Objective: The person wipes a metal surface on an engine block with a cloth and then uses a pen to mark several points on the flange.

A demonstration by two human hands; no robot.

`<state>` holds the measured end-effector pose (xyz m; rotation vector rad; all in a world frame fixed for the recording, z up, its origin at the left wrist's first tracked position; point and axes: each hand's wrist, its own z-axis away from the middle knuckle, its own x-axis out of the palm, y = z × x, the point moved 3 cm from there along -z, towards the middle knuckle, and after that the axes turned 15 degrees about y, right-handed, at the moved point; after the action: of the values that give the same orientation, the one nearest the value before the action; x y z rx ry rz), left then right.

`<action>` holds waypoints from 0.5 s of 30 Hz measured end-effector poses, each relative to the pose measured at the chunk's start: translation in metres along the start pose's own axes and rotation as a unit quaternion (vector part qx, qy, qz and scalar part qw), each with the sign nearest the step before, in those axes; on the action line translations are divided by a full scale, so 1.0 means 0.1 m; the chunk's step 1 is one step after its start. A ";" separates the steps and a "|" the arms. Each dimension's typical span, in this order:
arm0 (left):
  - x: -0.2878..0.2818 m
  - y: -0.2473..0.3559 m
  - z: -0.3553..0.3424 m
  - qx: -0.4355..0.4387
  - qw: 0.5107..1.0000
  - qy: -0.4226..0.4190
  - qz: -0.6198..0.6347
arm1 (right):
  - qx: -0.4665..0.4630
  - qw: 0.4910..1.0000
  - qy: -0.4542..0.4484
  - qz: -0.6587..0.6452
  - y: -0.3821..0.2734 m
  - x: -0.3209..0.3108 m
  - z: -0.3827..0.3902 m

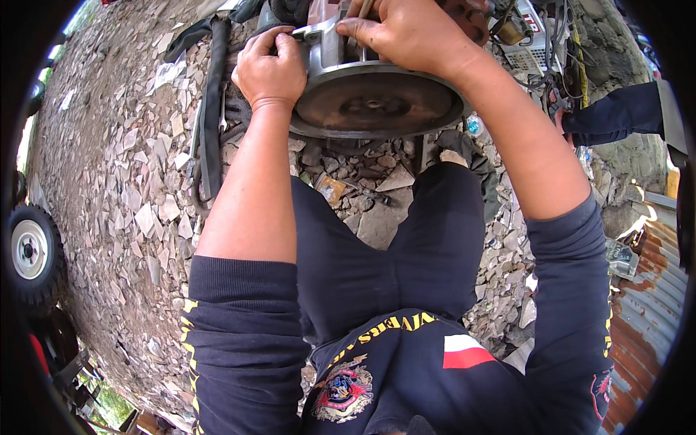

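In front of my knees stands an engine with a grey metal housing (330, 47) and a large round flywheel (341, 109), its face brown and worn. My left hand (272, 69) is closed at the housing's left edge, fingers curled over the rim. Across the top reaches my right hand (406, 32), its thumb and fingers pinched around a thin rod-like piece (366, 7). The rod's far end is cut off by the picture's upper edge, so its kind does not show.
Stone chips and broken tile (145, 217) cover the ground. A dark hose-like strip (214, 109) lies left of the engine. A white plastic crate (525, 54) and cables are at the right, near another person's dark sleeve (616, 114). Further out are a wheel (30, 243) and rusty corrugated sheet (645, 297).
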<state>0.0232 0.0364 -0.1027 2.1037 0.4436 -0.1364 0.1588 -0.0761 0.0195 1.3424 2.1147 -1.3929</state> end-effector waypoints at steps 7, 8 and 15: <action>-0.01 0.03 0.00 0.005 1.000 -0.006 -0.016 | 0.001 0.999 -0.024 0.023 0.01 -0.03 0.01; 0.00 0.04 -0.01 0.003 1.000 -0.010 -0.013 | 0.018 0.999 -0.033 0.029 0.01 -0.07 -0.01; 0.02 -0.01 0.00 0.000 1.000 0.006 0.000 | 0.138 0.990 0.005 -0.001 0.12 -0.05 0.20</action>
<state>0.0251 0.0372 -0.1038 2.1064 0.4500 -0.1242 0.1665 -0.0942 0.0057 1.4461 1.9830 -1.7333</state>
